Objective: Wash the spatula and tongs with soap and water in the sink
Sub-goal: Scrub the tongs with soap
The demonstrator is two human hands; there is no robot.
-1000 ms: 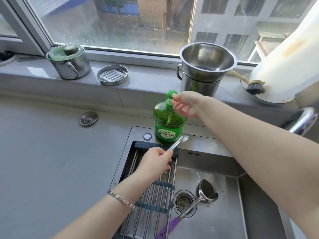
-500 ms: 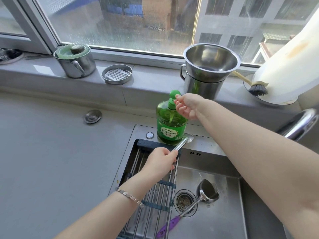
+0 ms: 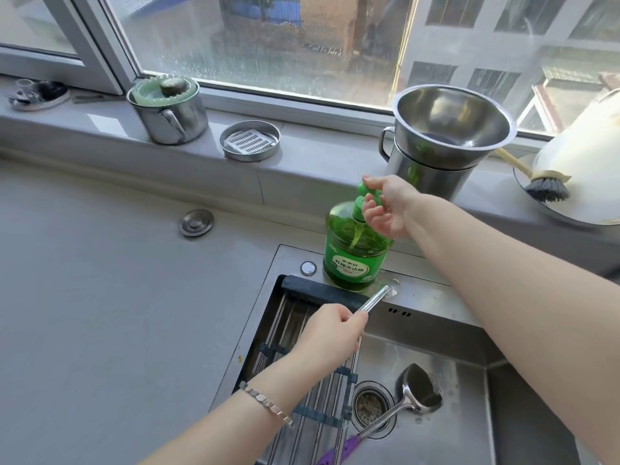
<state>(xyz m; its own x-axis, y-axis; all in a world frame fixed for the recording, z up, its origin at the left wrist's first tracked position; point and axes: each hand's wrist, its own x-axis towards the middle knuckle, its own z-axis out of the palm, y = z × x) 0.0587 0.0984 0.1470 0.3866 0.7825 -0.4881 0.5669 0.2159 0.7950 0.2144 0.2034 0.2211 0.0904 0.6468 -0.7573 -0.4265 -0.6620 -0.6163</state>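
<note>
While the right hand [image 3: 385, 209] curls its fingers around the green soap bottle's [image 3: 355, 250] pump, the left hand [image 3: 330, 333] grips slim steel tongs [image 3: 374, 298] over the steel sink [image 3: 436, 333].

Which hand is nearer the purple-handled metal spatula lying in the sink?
Left. The left hand holds the metal tongs just above and left of the purple-handled metal spatula; the right hand is farther back, on the green soap bottle's pump.
</note>
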